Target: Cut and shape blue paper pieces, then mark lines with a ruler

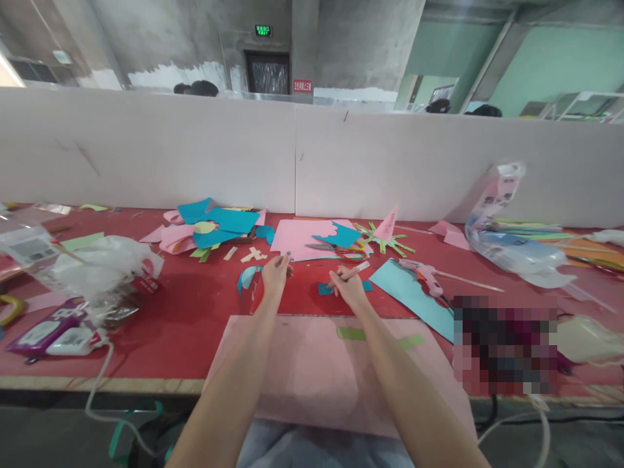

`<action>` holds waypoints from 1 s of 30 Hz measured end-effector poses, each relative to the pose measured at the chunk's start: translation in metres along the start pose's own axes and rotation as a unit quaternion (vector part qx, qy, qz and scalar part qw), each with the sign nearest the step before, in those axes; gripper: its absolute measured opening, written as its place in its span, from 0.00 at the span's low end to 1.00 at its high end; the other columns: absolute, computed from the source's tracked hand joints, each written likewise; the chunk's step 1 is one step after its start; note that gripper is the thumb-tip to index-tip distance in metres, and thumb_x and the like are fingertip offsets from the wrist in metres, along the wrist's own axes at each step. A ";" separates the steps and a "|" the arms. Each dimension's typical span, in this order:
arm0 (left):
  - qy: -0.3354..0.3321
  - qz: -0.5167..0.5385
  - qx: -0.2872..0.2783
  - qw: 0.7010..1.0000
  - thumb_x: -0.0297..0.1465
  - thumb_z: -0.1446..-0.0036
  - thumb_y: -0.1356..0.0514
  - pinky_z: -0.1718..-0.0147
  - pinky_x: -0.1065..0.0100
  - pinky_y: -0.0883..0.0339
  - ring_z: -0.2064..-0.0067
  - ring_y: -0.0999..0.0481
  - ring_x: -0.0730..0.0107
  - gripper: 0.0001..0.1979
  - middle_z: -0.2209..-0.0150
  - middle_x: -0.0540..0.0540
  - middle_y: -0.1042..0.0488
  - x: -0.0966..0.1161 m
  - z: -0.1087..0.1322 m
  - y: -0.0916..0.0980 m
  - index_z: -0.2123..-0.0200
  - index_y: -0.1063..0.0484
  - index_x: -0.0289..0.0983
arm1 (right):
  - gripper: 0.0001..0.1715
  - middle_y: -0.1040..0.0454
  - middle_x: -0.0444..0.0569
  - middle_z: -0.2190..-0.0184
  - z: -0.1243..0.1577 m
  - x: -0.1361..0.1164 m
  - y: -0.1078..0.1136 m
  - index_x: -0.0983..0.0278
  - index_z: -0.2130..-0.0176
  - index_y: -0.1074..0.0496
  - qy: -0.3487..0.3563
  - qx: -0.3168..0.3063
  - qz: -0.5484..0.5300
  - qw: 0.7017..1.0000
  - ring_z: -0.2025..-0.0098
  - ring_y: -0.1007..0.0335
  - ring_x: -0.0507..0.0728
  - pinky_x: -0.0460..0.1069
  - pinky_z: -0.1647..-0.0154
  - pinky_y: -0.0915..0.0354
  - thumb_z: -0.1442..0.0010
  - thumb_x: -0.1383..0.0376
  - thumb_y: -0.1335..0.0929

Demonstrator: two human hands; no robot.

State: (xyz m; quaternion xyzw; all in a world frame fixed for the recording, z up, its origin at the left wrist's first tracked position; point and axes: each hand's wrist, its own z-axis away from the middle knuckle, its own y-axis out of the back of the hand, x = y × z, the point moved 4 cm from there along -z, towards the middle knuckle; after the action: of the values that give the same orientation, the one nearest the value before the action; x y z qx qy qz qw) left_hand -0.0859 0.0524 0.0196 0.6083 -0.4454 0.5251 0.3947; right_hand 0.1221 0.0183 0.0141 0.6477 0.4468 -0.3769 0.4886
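Observation:
My right hand (345, 284) is closed round a pale pen (361, 267), whose upper end sticks out past the fingers. Just beneath this hand lies a small dark-blue paper strip (324, 289) on a glossy red sheet (297, 302). My left hand (277, 274) is raised over the sheet's left part, fingers pinched together. A tiny dark spot shows at its fingertips, too small to name. Beside that hand stands a curled blue paper piece (247, 278). Beyond both hands are pink paper (297, 235), scissors (325, 247) and a cut blue sheet (345, 235).
A pink board (302, 370) lies in front of me. To the right are a light-blue sheet (397, 286), a pink glue gun (426, 276) and a plastic bag (517, 253). Paper scraps (229, 224) and a purple packet (46, 331) lie leftward. A white partition (195, 153) closes the back.

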 end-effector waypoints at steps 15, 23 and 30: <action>0.056 0.095 -0.027 0.994 0.48 0.48 0.45 0.83 0.69 0.32 0.83 0.27 0.67 0.23 0.85 0.44 0.27 0.000 0.004 -0.007 0.80 0.32 0.33 | 0.17 0.35 0.38 0.89 0.003 -0.003 -0.001 0.59 0.79 0.49 -0.002 -0.013 0.002 1.000 0.85 0.37 0.51 0.44 0.83 0.44 0.46 0.57 0.37; 0.075 0.090 -0.020 0.993 0.48 0.47 0.47 0.84 0.70 0.34 0.84 0.28 0.67 0.23 0.86 0.46 0.29 0.001 0.005 -0.007 0.80 0.33 0.34 | 0.16 0.33 0.39 0.88 0.003 -0.002 0.000 0.59 0.79 0.48 -0.007 -0.007 0.016 1.000 0.86 0.37 0.51 0.44 0.82 0.43 0.47 0.58 0.37; 0.079 0.084 -0.010 0.993 0.52 0.47 0.48 0.81 0.68 0.33 0.81 0.25 0.62 0.24 0.86 0.46 0.29 0.000 0.004 -0.006 0.80 0.36 0.37 | 0.16 0.33 0.39 0.88 0.000 0.002 0.000 0.59 0.79 0.48 0.001 0.002 0.015 1.000 0.85 0.36 0.51 0.44 0.82 0.43 0.47 0.57 0.37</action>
State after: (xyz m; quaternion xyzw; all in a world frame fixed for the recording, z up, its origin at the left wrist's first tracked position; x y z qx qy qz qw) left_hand -0.0784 0.0500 0.0192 0.5215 -0.4679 0.5982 0.3890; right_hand 0.1228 0.0185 0.0121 0.6560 0.4369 -0.3694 0.4923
